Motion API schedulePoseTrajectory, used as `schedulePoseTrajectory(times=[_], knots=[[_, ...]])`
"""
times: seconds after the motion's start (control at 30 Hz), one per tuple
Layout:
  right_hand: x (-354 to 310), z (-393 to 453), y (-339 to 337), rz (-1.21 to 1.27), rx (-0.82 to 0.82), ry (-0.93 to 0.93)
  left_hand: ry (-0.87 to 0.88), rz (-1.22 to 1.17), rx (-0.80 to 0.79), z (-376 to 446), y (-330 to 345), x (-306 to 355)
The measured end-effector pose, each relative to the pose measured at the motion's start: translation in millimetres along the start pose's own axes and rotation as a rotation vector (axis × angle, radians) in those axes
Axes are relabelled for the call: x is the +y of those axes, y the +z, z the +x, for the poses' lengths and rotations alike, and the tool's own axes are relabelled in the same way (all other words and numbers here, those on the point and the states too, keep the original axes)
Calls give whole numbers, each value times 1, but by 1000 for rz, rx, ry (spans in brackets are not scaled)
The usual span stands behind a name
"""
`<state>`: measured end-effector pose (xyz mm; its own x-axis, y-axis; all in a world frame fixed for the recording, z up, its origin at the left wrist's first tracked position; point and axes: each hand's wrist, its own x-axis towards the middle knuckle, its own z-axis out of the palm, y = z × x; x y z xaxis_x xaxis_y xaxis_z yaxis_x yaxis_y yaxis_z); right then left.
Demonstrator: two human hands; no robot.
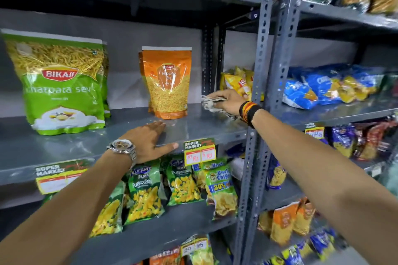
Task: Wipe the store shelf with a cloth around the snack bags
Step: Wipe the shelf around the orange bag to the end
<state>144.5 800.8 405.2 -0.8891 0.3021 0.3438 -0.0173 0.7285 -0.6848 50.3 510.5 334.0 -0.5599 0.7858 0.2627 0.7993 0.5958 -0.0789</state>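
Note:
A grey metal shelf (200,127) runs across the middle of the view. On it stand a large green Bikaji snack bag (60,84) at the left and an orange Moong Dal bag (169,84) near the centre. My right hand (229,101) presses a crumpled, dirty whitish cloth (212,104) onto the shelf just right of the orange bag, near the back corner. My left hand (148,140) lies flat on the shelf's front edge, fingers spread, holding nothing. It wears a metal watch.
A perforated grey upright post (261,84) stands just right of my right wrist. Yellow chip bags (239,82) lie behind the post, blue bags (318,90) further right. Green snack packets (181,180) fill the shelf below, with price tags (200,151) clipped on the edge.

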Motion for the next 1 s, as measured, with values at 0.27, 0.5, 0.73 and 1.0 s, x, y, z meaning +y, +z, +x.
schedulePoseTrajectory(times=[0.27,0.5,0.73,1.0], knots=[[55,14,25,-290,191,336,-53,104,-58,-42,7,-53],[18,-21,54,-77,-41,86,-28,93,3,-41,11,-54],[-7,-11,40,-81,23,-5,-28,97,-4,-43,10,-53],[-36,-29,84,-55,-343,-60,-41,120,-18,-45,8,-48]])
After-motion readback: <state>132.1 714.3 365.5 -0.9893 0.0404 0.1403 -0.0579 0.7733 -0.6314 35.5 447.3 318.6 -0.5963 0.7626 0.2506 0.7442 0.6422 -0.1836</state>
